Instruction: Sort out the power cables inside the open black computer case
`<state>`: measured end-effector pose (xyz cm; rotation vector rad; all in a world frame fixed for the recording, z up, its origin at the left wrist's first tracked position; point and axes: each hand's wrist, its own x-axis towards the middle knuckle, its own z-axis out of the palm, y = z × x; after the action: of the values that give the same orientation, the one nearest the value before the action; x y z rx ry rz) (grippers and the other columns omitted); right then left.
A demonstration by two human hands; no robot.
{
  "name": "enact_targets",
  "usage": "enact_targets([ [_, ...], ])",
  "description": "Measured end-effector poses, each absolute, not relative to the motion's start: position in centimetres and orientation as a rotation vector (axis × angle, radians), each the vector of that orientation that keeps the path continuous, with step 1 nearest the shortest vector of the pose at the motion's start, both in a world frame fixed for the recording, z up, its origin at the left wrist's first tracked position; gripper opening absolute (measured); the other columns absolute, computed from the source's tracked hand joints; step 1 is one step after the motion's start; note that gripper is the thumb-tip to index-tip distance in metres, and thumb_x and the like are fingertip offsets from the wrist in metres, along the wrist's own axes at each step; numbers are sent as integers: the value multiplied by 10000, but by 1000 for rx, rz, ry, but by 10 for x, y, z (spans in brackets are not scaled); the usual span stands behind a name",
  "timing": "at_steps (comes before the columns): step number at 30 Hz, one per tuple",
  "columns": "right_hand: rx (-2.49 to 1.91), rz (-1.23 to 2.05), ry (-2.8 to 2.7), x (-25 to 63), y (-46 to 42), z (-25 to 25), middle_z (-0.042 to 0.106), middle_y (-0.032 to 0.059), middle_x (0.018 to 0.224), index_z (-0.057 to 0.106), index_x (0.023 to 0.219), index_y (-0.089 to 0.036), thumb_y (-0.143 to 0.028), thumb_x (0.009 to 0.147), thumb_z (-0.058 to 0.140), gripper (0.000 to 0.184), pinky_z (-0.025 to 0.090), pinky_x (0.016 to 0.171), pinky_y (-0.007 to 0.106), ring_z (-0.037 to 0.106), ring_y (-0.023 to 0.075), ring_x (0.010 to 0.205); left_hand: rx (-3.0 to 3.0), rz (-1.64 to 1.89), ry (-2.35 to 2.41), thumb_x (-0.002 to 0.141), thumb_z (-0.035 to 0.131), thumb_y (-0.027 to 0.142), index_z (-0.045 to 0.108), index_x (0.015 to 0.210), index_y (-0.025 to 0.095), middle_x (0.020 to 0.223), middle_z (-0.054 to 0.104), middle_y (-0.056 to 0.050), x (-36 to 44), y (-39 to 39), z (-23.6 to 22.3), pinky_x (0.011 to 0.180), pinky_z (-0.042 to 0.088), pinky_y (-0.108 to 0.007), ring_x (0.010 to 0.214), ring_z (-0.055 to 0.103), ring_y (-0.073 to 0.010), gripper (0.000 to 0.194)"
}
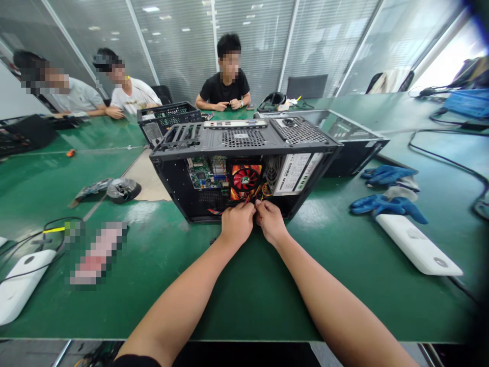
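An open black computer case (244, 148) lies on its side before me, its open side toward me. Inside it show a green motherboard (206, 173), a red and black fan (245, 178) and a power supply (300, 173) with a white label. Coloured cables (263, 190) run beside the fan, just above my hands. At the case's lower front edge, my left hand (237, 220) and my right hand (269, 218) meet with fingers pinched close together. What lies between the fingertips, possibly a cable end, is too small and hidden to make out.
Blue work gloves (389, 206) and a white power bank (420, 244) lie to the right. Another case (355, 148) stands behind on that side. On the left are a roll of tape (124, 189) and a white device (26, 285) with cables. Several people sit across the green table (260, 290).
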<state>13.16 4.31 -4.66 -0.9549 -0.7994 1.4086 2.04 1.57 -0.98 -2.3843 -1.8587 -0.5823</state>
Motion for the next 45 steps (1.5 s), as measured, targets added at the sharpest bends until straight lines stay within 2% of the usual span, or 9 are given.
enact_targets([
  [4, -959, 1397, -799, 131, 43, -46, 287, -110, 446, 397, 599, -209, -491, 693, 750, 461, 165, 338, 193, 232, 34, 357, -2389, -605, -1789, 957, 452, 296, 652, 884, 228, 849, 681, -31, 19, 17, -13, 719, 420, -307, 771, 629, -186, 224],
  [11, -968, 1401, -799, 131, 43, -48, 285, -113, 454, 424, 620, -206, -495, 687, 753, 443, 162, 336, 193, 230, 31, 354, -2392, -666, -1785, 919, 546, 289, 635, 972, 212, 873, 706, -34, 17, 19, -16, 757, 405, -321, 823, 636, -194, 129],
  [18, -948, 1409, -800, 131, 43, -46, 290, -109, 456, 402, 605, -207, -491, 695, 748, 456, 159, 340, 193, 230, 31, 358, -2370, -603, -1776, 949, 474, 291, 632, 908, 202, 839, 692, -37, 19, 19, -13, 727, 395, -324, 778, 633, -192, 186],
  [35, -960, 1418, -792, 131, 42, -44, 285, -113, 450, 391, 606, -210, -465, 694, 750, 448, 154, 344, 193, 227, 34, 360, -2332, -567, -1735, 962, 438, 316, 669, 939, 231, 874, 595, -58, 18, 19, -14, 706, 424, -317, 796, 565, -196, 247],
  [45, -953, 1418, -794, 132, 43, -45, 299, -110, 451, 407, 616, -207, -486, 701, 742, 444, 162, 341, 191, 229, 34, 361, -2320, -519, -1723, 973, 403, 296, 655, 928, 202, 830, 630, -63, 20, 19, -13, 742, 406, -341, 806, 592, -208, 273],
])
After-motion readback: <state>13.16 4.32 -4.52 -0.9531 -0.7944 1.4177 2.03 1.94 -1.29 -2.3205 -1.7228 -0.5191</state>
